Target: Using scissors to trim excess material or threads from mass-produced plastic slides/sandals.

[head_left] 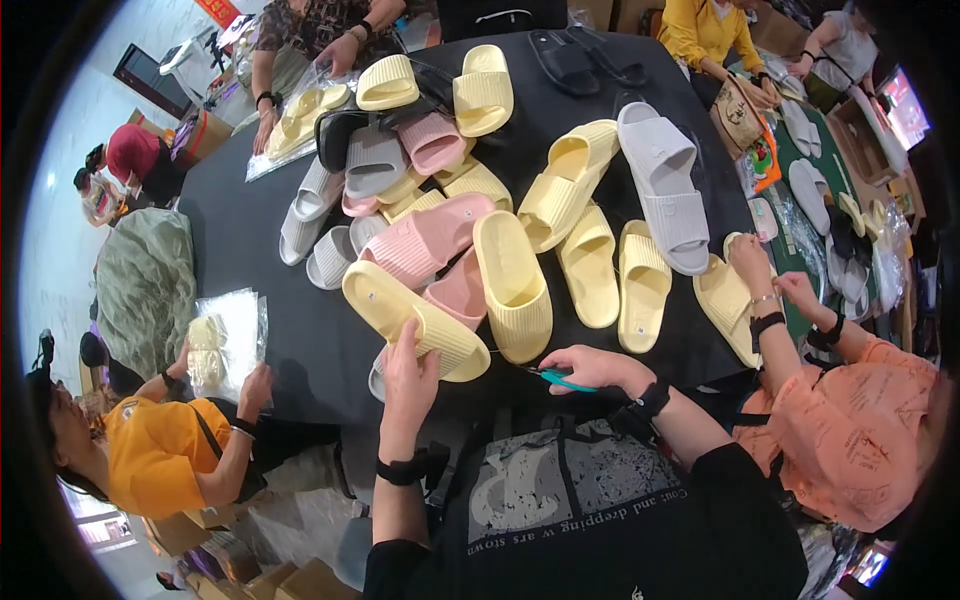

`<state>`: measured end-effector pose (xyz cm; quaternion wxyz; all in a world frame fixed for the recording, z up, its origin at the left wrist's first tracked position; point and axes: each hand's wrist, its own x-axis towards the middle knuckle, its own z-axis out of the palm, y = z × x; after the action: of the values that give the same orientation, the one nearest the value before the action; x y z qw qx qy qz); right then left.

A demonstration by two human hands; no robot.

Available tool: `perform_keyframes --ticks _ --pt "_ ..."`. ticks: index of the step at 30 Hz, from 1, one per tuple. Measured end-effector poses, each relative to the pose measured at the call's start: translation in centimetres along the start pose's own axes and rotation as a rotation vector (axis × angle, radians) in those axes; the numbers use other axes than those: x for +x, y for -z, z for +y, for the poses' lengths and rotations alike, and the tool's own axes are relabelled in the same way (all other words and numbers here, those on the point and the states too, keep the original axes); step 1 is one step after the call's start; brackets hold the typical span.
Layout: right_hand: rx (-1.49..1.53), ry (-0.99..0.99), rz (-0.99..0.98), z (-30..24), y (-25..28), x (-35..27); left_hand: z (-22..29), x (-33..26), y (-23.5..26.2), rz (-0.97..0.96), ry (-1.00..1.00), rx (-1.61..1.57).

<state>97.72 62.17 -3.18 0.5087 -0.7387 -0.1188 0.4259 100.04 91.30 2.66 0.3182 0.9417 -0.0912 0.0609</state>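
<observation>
Right now my left hand (408, 372) grips the near end of a yellow slide sandal (415, 320) on the black table (270, 300); its long axis runs from upper left to lower right. Just right of that sandal, my right hand (590, 368) is closed around teal-handled scissors (562, 380).

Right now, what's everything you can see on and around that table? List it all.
table: one, black, centre
yellow slippers: about a dozen, pale yellow, spread across the middle
pink slippers: roughly four, middle pile
grey slippers: several; one large at right, smaller ones at left
black slippers: a pair, far edge
bagged slippers: clear bag, yellow pair, left edge
co-workers: several seated around
left hand: on a yellow slipper, near edge
right hand: holding teal snips
</observation>
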Motion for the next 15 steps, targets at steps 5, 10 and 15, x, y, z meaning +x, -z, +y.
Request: perform_keyframes --ticks 5,10,15 --pt "0.172 -0.019 -0.048 0.3 -0.4 1.0 -0.8 0.0 -0.3 0.024 -0.097 0.025" --pt "0.313 -0.094 -0.079 0.3 -0.5 1.3 -0.8 0.0 -0.5 0.006 -0.068 0.034" --pt "0.351 -0.09 -0.061 0.5 -0.5 1.5 -0.8 0.2 -0.5 -0.01 -0.043 0.039"
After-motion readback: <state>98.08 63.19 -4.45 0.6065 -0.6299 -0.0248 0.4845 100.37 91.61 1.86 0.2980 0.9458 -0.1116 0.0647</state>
